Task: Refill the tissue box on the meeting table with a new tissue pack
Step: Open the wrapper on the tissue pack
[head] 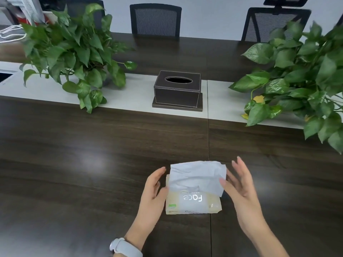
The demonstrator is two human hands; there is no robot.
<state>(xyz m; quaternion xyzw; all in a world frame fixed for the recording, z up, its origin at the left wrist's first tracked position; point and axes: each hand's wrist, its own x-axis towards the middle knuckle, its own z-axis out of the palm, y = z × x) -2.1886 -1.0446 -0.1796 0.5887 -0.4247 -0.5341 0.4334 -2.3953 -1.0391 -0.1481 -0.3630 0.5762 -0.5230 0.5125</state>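
A soft tissue pack (pixel 193 203) with "Face" printed on it lies on the dark wooden table near me. One white tissue (pixel 197 175) sticks up out of its top. My left hand (pixel 155 190) rests against the pack's left end, fingers apart. My right hand (pixel 239 184) hovers open at the right, its thumb touching the tissue's edge. The dark leather tissue box (pixel 177 89) stands on its base plate on the grey centre strip beyond. Its oval slot looks black, with no tissue showing.
Leafy potted plants stand on the grey strip (pixel 139 89): one at the left (pixel 74 52), one at the right (pixel 300 80). Black mesh chairs (pixel 155 20) line the table's far side. A seam (pixel 208 138) runs down the tabletop.
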